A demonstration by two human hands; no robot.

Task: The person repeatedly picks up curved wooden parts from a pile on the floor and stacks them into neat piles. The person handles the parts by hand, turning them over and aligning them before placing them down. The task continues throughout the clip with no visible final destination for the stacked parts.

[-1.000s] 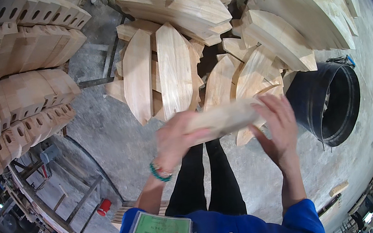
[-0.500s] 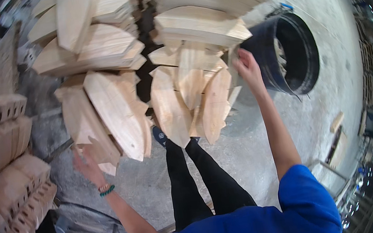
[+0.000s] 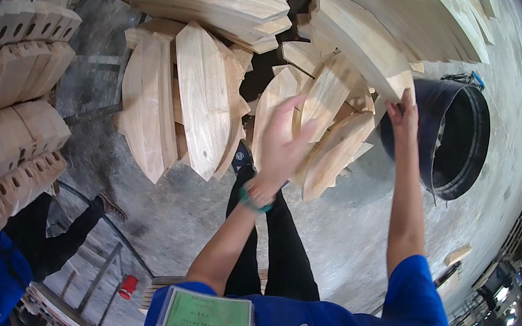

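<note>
My right hand (image 3: 403, 117) is closed on the near end of a pale curved wooden board (image 3: 360, 39) with pointed ends, at the right side of the stacks. The board's far end lies over the stack behind it. My left hand (image 3: 282, 146) is open, thumb and fingers apart, above a pile of similar wooden pieces (image 3: 335, 142) in front of me. It hides part of that pile, and I cannot tell whether it touches it. Left of it, more pointed boards (image 3: 204, 101) lie on another pile.
A black round bin (image 3: 452, 143) stands at the right, close to my right forearm. Larger board stacks (image 3: 405, 2) fill the far side. At the left are stacked wooden blocks with oval holes (image 3: 4, 142), a metal frame (image 3: 106, 225) and another person's legs (image 3: 61, 234).
My left hand has moved from the left pile to above the middle pile. My right hand now grips a curved board's end. The view has turned, and another person shows at the left.
</note>
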